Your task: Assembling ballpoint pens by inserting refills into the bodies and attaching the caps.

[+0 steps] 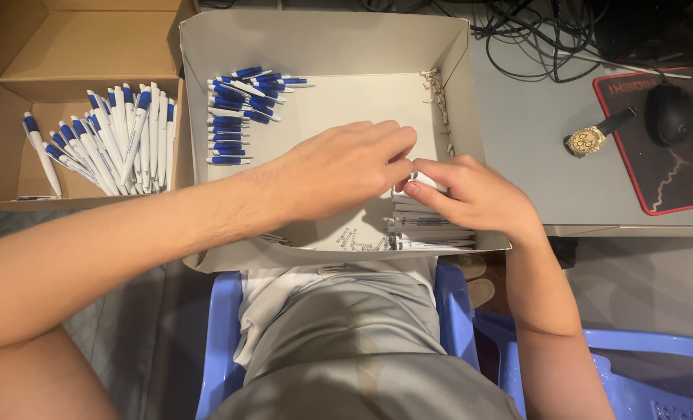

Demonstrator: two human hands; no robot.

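A white pen barrel [427, 183], mostly hidden, is pinched between the fingertips of the left hand [343, 167] and right hand [471, 194], over the white tray [455, 93]. Beneath lie roughly five more barrels [432, 225]; blue caps [241, 109] and the brown box's assembled pens [109, 140] overlap past counting.

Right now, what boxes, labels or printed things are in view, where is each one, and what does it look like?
Brown cardboard box: far left, flaps open, holding white-and-blue pens.
White shallow tray box: centre, under both hands, with blue pen parts at its upper left.
Mouse mat: right, on the desk, black with red border and a printed corner mark.
White barrel: pinched between left hand and right hand.
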